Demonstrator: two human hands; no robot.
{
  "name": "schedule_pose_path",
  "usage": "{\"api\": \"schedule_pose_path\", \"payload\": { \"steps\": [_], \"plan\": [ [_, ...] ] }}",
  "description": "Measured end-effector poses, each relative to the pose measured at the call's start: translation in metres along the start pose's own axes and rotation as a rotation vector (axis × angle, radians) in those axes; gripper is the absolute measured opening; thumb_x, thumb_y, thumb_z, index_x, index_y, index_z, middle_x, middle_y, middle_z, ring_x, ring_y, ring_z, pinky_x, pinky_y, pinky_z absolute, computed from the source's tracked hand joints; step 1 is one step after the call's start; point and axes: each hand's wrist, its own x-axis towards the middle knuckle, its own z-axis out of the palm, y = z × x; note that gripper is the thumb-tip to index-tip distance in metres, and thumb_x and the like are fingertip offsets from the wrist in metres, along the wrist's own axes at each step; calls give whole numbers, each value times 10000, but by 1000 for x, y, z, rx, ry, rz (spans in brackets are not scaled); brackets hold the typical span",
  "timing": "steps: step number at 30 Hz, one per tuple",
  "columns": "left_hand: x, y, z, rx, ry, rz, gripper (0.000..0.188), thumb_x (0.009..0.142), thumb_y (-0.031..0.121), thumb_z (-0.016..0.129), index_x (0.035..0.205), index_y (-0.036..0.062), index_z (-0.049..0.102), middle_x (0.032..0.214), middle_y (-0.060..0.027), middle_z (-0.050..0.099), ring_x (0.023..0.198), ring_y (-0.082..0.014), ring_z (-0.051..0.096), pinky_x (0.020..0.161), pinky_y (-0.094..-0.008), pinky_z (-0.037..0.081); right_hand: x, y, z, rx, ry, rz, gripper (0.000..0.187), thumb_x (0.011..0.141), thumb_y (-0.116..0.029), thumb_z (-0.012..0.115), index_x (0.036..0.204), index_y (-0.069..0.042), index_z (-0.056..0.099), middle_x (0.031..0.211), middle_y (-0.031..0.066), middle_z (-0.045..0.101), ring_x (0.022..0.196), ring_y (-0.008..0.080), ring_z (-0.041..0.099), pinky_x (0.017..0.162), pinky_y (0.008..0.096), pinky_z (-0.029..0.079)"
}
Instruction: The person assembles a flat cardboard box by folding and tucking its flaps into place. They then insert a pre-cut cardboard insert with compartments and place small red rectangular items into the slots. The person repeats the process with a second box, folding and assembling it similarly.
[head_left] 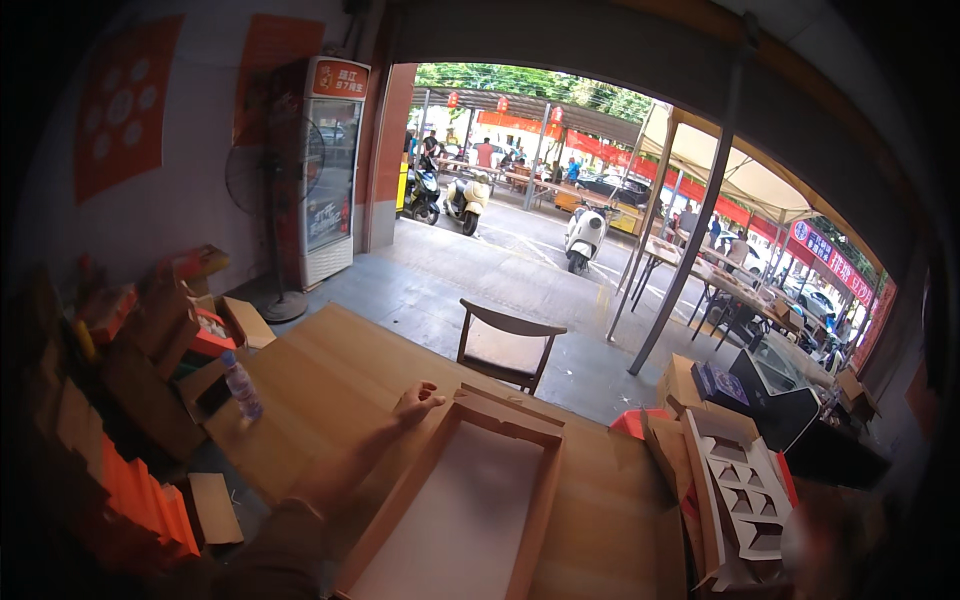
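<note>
Holding a bare left hand point(417, 402) just beside the far left corner of a long, shallow, open-topped brown cardboard box point(462, 500), with the forearm slanting across the tabletop on the box's left. Curling the fingers loosely, gripping nothing visible; cannot tell whether brushing the rim. Probably hovering there to be near the far wall without blocking the box's pale interior. Perhaps stretching the right hand toward the lower right, but finding only a blurred brownish shape point(830, 530) there; cannot tell whether seeing a hand in it, nor judge any grip.

Lying lengthwise before the body on a broad, flat brown tabletop point(310, 365), the box's open side facing up, presumably for easy reach from above. Lining up at the right, a white card insert with angular cut-out cells point(745, 490), seemingly placed for quick picking with the right arm. Standing upright at the left edge, a clear plastic bottle with a bluish cap point(243, 390), likely set aside from the box. Heaping farther left, orange-red cartons point(150, 500), apparently stored beside the work surface. Standing at the far edge, a dark wooden chair with a curved back point(510, 318).
</note>
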Motion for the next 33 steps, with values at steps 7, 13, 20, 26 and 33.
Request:
{"api": "schedule_pose_path", "payload": {
  "steps": [7, 13, 20, 26, 33],
  "plan": [
    [23, -18, 33, -281, -232, -78, 511, 898, 385, 874, 1196, 8, 703, 1095, -128, 761, 984, -227, 729, 858, -367, 596, 11, -22, -16, 202, -234, 280, 588, 803, -177, 873, 1273, 25, 584, 1690, 326, 341, 1404, 534, 460, 1167, 611, 424],
    [10, -25, 52, -226, -177, 86, 435, 898, 337, 878, 1145, 12, 729, 1063, -130, 777, 982, -207, 738, 863, -379, 609, 59, -10, -50, 92, -112, 321, 742, 887, -252, 860, 1523, -127, 500, 1693, 262, 399, 1375, 460, 527, 1142, 593, 462],
    [9, -17, 40, -262, -205, 163, 515, 889, 308, 875, 1269, 6, 704, 1142, -143, 764, 1004, -231, 742, 904, -381, 616, 219, 175, -48, 493, 357, 602, 856, 948, -325, 839, 1615, -18, 399, 1609, 159, 470, 1199, 216, 657, 968, 369, 555],
    [8, -21, 44, -90, -135, 235, 700, 834, 349, 903, 1387, -4, 659, 1279, -187, 736, 1084, -290, 755, 988, -404, 604, 296, 303, -3, 686, 368, 665, 945, 940, -304, 847, 1656, 18, 321, 1367, 131, 667, 1109, 192, 687, 928, 333, 565],
    [8, -21, 33, -331, -394, 85, 888, 860, 221, 901, 1583, -1, 435, 1451, -166, 691, 1131, -253, 749, 978, -381, 611, 315, 307, 29, 790, 209, 610, 961, 998, -374, 795, 1685, 34, 260, 1316, 176, 709, 1213, 221, 677, 1041, 342, 534]
  ]
}}
